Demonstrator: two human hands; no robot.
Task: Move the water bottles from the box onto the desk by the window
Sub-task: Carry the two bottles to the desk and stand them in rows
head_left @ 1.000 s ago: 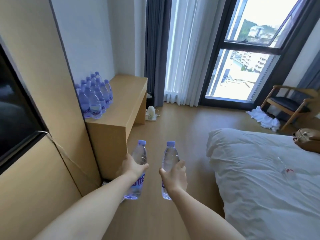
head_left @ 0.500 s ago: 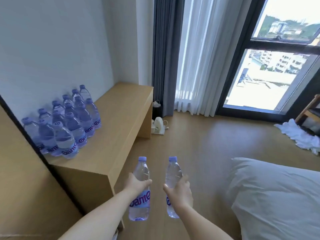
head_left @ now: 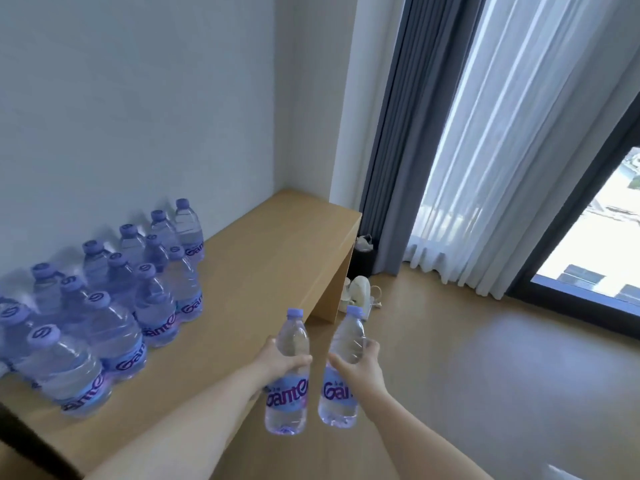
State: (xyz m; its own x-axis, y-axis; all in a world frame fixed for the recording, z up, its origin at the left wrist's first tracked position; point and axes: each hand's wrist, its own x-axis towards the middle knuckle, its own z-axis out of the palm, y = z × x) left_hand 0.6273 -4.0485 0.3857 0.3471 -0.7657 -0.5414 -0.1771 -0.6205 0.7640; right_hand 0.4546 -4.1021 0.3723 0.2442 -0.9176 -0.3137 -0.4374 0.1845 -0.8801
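Closer to the desk now; my left hand grips one bottle, right hand grips another bottle; desk bottles sit left of both hands.

A wooden desk against the wall carries a cluster of upright water bottles.

A bedroom-like room: wooden desk, floor-length curtains, large window, wood floor.
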